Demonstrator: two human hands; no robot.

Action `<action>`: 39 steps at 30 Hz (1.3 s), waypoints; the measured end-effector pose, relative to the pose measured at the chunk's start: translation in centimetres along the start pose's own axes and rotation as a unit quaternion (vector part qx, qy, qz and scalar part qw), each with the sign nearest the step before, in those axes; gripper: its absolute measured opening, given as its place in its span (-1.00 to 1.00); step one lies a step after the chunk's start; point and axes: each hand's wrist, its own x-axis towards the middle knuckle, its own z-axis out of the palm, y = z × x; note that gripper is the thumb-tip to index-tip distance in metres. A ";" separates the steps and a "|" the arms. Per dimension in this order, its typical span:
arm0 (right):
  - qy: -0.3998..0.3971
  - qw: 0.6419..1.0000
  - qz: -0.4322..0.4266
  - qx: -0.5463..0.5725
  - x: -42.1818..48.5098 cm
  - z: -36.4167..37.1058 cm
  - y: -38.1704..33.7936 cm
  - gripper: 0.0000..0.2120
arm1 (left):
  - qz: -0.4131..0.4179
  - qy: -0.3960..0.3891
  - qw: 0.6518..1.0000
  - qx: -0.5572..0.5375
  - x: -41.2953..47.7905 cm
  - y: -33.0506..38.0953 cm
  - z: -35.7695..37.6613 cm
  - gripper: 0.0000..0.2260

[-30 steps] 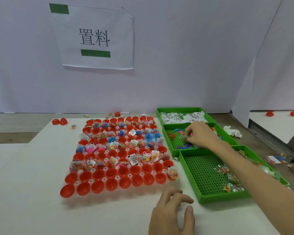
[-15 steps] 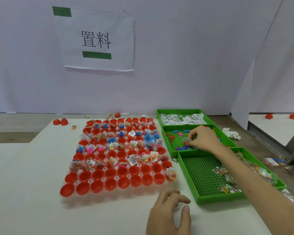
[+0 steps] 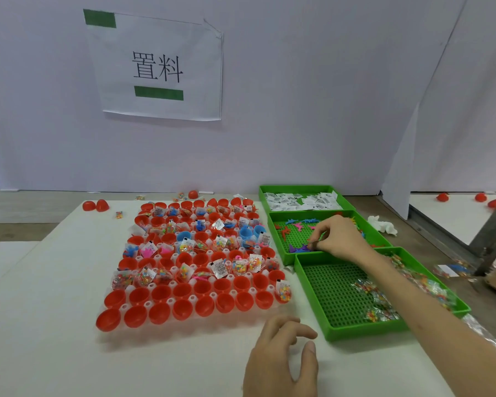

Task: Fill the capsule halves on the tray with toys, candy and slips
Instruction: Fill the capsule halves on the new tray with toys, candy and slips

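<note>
Two hands: my right hand reaches into the middle green bin, and my left hand lies on the surface near the front of the tray.
Right fingers: my fingers are curled and pinch a small toy just above the bin floor; its shape is too small to make out.
Left fingers: loosely curled, holding nothing.
Toy bin: a thin scatter of loose toys remains, purple, red and blue.
Candy bin: nearest me, under my right forearm; candy packets lie towards its right side.
Slip bin: farthest back, well stocked with white slips.
Capsule tray: just left of the bins, with rows of red capsule halves and a few blue halves.
Done: the far and middle rows mostly hold toys, candy and slips.
Left: the two nearest rows are empty, but for one packet in the right-end half of the second row; a few red halves farther back also look bare.
Judgement: I put the job well past half, with the front rows still to fill.
</note>
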 end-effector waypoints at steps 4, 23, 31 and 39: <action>0.044 0.998 0.002 0.037 -0.1 -0.1 -0.1 -0.74 | -0.015 -0.004 1.000 -0.011 0.0 0.3 -0.2 -0.79; -0.281 0.868 -0.203 0.355 -8.9 -0.2 -7.2 -0.88 | -0.152 0.146 0.918 -0.335 1.1 1.2 -2.6 -0.89; -0.220 0.888 -0.252 0.316 -9.9 0.2 -8.2 -0.89 | -0.191 0.161 0.882 -0.400 1.2 -0.2 -3.1 -0.74; -0.246 0.887 -0.240 0.309 -10.5 -0.2 -8.4 -0.92 | -0.206 0.240 0.836 -0.448 1.2 -0.2 -3.2 -0.80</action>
